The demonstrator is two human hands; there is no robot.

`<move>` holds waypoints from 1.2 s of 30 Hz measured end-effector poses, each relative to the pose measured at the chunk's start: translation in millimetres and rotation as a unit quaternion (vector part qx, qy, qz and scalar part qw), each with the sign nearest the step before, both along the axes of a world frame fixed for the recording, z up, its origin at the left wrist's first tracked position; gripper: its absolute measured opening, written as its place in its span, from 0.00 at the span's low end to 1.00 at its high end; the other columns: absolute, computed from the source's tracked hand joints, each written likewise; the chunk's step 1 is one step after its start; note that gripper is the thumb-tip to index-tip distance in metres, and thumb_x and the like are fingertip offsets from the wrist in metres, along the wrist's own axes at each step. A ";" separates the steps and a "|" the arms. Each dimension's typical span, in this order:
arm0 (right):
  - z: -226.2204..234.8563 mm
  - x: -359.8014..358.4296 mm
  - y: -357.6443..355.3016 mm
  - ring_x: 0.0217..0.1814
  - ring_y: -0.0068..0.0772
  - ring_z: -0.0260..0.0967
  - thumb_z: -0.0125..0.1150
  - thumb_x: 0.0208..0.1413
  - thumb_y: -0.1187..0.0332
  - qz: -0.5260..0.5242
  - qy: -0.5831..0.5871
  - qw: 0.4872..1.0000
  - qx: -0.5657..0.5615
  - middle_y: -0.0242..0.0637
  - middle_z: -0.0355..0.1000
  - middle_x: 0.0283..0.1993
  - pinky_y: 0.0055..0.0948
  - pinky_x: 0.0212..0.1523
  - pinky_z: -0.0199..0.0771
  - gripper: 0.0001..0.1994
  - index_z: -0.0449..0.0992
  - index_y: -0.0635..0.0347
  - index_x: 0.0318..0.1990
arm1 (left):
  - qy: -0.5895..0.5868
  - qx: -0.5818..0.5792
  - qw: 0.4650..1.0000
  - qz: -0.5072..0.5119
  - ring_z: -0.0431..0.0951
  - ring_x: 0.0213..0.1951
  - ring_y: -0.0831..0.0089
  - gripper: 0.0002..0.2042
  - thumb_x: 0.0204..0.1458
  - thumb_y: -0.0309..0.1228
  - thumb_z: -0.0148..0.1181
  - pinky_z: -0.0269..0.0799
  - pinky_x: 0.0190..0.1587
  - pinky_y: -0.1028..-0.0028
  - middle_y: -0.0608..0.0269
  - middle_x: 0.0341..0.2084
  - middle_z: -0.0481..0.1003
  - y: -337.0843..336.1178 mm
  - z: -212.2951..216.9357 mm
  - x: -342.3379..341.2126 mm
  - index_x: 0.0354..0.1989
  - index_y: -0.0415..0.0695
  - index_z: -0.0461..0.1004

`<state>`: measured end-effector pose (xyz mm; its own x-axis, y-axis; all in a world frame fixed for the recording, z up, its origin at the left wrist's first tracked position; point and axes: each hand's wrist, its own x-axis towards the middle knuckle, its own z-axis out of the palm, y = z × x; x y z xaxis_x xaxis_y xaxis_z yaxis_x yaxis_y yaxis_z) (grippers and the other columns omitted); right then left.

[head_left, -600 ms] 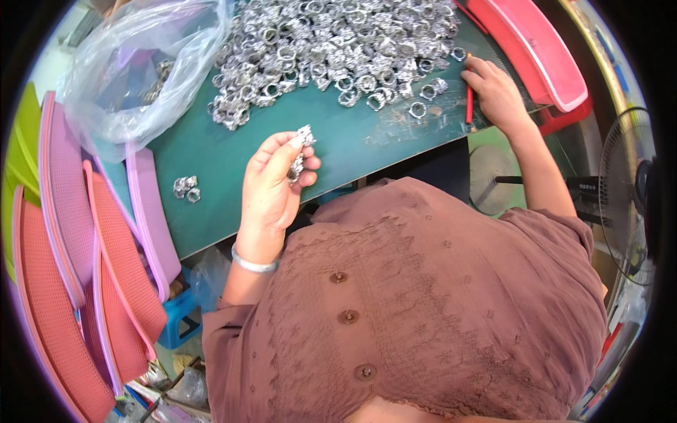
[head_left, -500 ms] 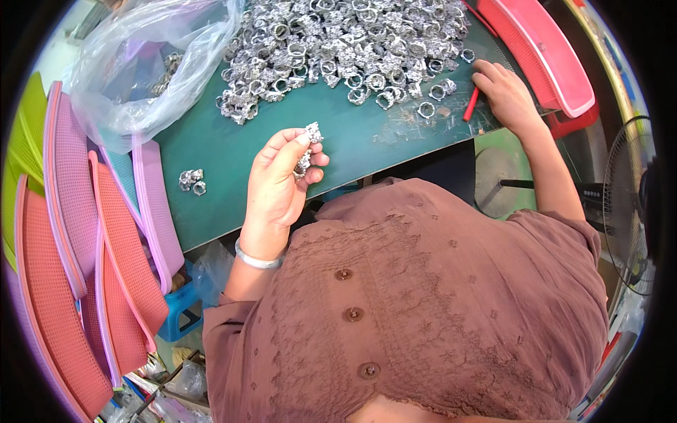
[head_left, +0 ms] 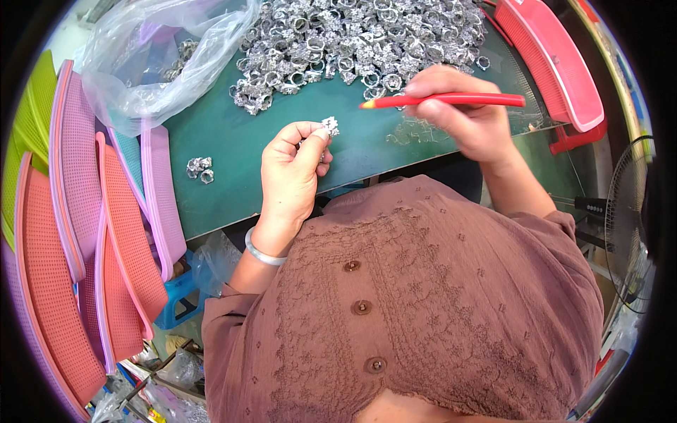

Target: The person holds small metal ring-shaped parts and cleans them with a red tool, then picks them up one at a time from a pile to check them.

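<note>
My left hand [head_left: 293, 158] is closed above the near part of the green table, pinching a silver ornate ring [head_left: 330, 126] between thumb and forefinger. More silver metal shows under its curled fingers, mostly hidden. In my right hand [head_left: 469, 120] is a red stick-shaped tool [head_left: 479, 99], held like a pen, its yellowish tip pointing left toward the ring. A gap separates that tip from the ring. Beyond both hands lies a large pile of silver rings [head_left: 352, 42]. A small group of rings [head_left: 200, 169] rests on the table to the left.
A clear plastic bag [head_left: 162, 92] with some rings inside stands at the far left. Stacked coloured baskets [head_left: 120, 254] line the left side. A pink basket [head_left: 553, 63] sits at the right edge of the green table [head_left: 226, 190], with a fan [head_left: 626, 211] nearer.
My right hand has picked up the red tool from the table and brought it left, toward my left hand. The left hand stays closed on the ring and has shifted slightly right.
</note>
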<state>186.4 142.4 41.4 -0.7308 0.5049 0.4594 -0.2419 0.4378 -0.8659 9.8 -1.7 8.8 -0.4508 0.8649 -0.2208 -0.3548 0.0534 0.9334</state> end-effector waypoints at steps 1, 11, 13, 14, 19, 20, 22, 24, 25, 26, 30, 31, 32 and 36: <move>-2.5 -7.7 -8.2 0.32 0.28 0.69 0.55 0.48 0.77 0.005 0.006 1.000 -0.018 0.41 0.69 0.33 0.22 0.34 0.69 0.07 0.71 0.69 0.35 | 0.001 -0.002 1.000 0.002 0.65 0.21 0.84 0.03 0.50 0.25 0.51 0.59 0.20 0.85 0.67 0.22 0.70 -0.7 1.1 0.1 0.28 0.39 0.69; -14.1 -32.4 -22.1 0.28 0.19 0.65 0.57 0.46 0.72 -0.017 -0.030 0.999 0.004 0.31 0.68 0.26 0.20 0.28 0.65 0.06 0.70 0.64 0.32 | 0.004 -0.018 1.000 0.024 0.64 0.19 0.84 0.03 0.50 0.24 0.51 0.57 0.20 0.85 0.68 0.19 0.69 -4.7 3.1 0.2 0.27 0.40 0.69; -14.8 -33.7 -23.2 0.29 0.20 0.66 0.55 0.48 0.72 0.008 -0.024 0.997 -0.067 0.31 0.68 0.26 0.20 0.29 0.65 0.07 0.70 0.65 0.34 | 0.001 -0.019 1.000 0.022 0.64 0.19 0.84 0.03 0.50 0.24 0.51 0.57 0.20 0.85 0.68 0.19 0.69 -3.5 4.1 1.7 0.27 0.40 0.69; -15.0 -35.8 -24.4 0.29 0.20 0.66 0.54 0.48 0.72 0.017 -0.009 0.997 -0.073 0.31 0.68 0.27 0.20 0.30 0.66 0.07 0.70 0.65 0.34 | -0.002 -0.018 1.000 0.021 0.64 0.19 0.84 0.03 0.50 0.25 0.51 0.57 0.20 0.85 0.68 0.19 0.69 -2.9 4.4 2.3 0.27 0.40 0.69; -20.9 -44.6 -26.6 0.34 0.22 0.66 0.56 0.46 0.75 0.035 -0.008 0.999 -0.023 0.33 0.69 0.30 0.22 0.36 0.67 0.06 0.71 0.64 0.33 | -0.003 -0.020 1.000 0.015 0.64 0.19 0.85 0.03 0.50 0.25 0.51 0.57 0.20 0.86 0.68 0.19 0.69 -1.9 6.1 2.7 0.27 0.40 0.69; -18.2 -42.9 -27.0 0.38 0.25 0.66 0.56 0.45 0.76 0.037 -0.031 0.999 -0.017 0.34 0.68 0.32 0.24 0.39 0.66 0.06 0.70 0.63 0.32 | -0.003 -0.024 1.000 0.018 0.64 0.19 0.85 0.03 0.50 0.25 0.51 0.57 0.19 0.86 0.68 0.19 0.69 -2.3 6.9 3.0 0.27 0.40 0.69; -17.1 -43.5 -29.2 0.43 0.28 0.65 0.57 0.44 0.76 0.038 -0.050 0.997 -0.037 0.34 0.67 0.32 0.26 0.42 0.66 0.05 0.68 0.62 0.30 | -0.002 -0.031 0.999 0.021 0.64 0.19 0.85 0.03 0.50 0.25 0.51 0.57 0.19 0.86 0.69 0.18 0.69 -2.2 8.5 3.7 0.27 0.40 0.69; -19.7 -45.8 -30.1 0.41 0.28 0.65 0.57 0.44 0.76 0.036 -0.042 0.998 -0.020 0.33 0.66 0.31 0.26 0.42 0.66 0.05 0.67 0.62 0.29 | 0.002 -0.031 0.999 0.022 0.64 0.19 0.85 0.03 0.50 0.25 0.51 0.57 0.19 0.86 0.69 0.18 0.69 -2.7 8.6 3.9 0.27 0.40 0.69; -21.4 -46.6 -30.1 0.40 0.27 0.65 0.56 0.44 0.76 0.035 -0.038 0.999 -0.011 0.33 0.65 0.30 0.26 0.42 0.66 0.05 0.67 0.62 0.29 | 0.003 -0.031 0.999 0.023 0.64 0.18 0.85 0.03 0.50 0.25 0.51 0.57 0.19 0.86 0.69 0.18 0.69 -2.9 8.7 3.9 0.27 0.40 0.69; -24.2 -47.2 -29.1 0.39 0.27 0.64 0.56 0.45 0.77 0.042 -0.034 0.999 0.001 0.33 0.65 0.30 0.26 0.42 0.66 0.05 0.67 0.62 0.29 | 0.004 -0.028 0.999 0.023 0.64 0.19 0.85 0.03 0.50 0.25 0.51 0.57 0.19 0.86 0.69 0.18 0.69 -3.2 9.0 4.0 0.27 0.40 0.69; -31.9 -50.1 -27.1 0.34 0.25 0.62 0.54 0.45 0.78 0.046 0.001 0.999 0.018 0.33 0.62 0.29 0.25 0.41 0.66 0.04 0.65 0.63 0.27 | 0.000 -0.023 1.000 0.019 0.65 0.19 0.85 0.03 0.49 0.26 0.53 0.58 0.20 0.86 0.69 0.20 0.69 -4.5 8.7 4.1 0.27 0.40 0.70; -32.3 -51.3 -27.7 0.33 0.24 0.62 0.54 0.45 0.79 0.042 0.015 0.999 0.014 0.33 0.62 0.29 0.25 0.41 0.66 0.04 0.64 0.63 0.27 | -0.002 -0.022 1.000 0.017 0.65 0.20 0.85 0.04 0.49 0.26 0.53 0.59 0.21 0.86 0.69 0.21 0.69 -4.6 8.2 4.0 0.26 0.39 0.70; -32.0 -51.8 -28.0 0.33 0.24 0.62 0.54 0.45 0.79 0.043 0.019 0.999 0.022 0.34 0.62 0.29 0.25 0.40 0.66 0.04 0.64 0.63 0.27 | -0.003 -0.022 1.000 0.015 0.65 0.20 0.85 0.04 0.49 0.26 0.53 0.59 0.20 0.87 0.70 0.21 0.69 -4.3 8.0 4.3 0.26 0.39 0.70; -30.7 -51.3 -29.8 0.32 0.23 0.61 0.53 0.45 0.79 0.047 0.007 0.998 0.031 0.35 0.63 0.30 0.22 0.35 0.63 0.04 0.65 0.63 0.27 | -0.003 -0.024 1.000 0.017 0.65 0.19 0.86 0.04 0.48 0.26 0.53 0.58 0.20 0.87 0.70 0.20 0.69 -4.6 8.4 4.7 0.26 0.39 0.70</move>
<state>135.1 112.6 10.6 -0.7666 0.4040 0.4991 -0.2972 0.4658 -0.8335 14.5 -6.3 17.1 -0.4785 0.8375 -0.2638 -0.3623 0.0853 0.9281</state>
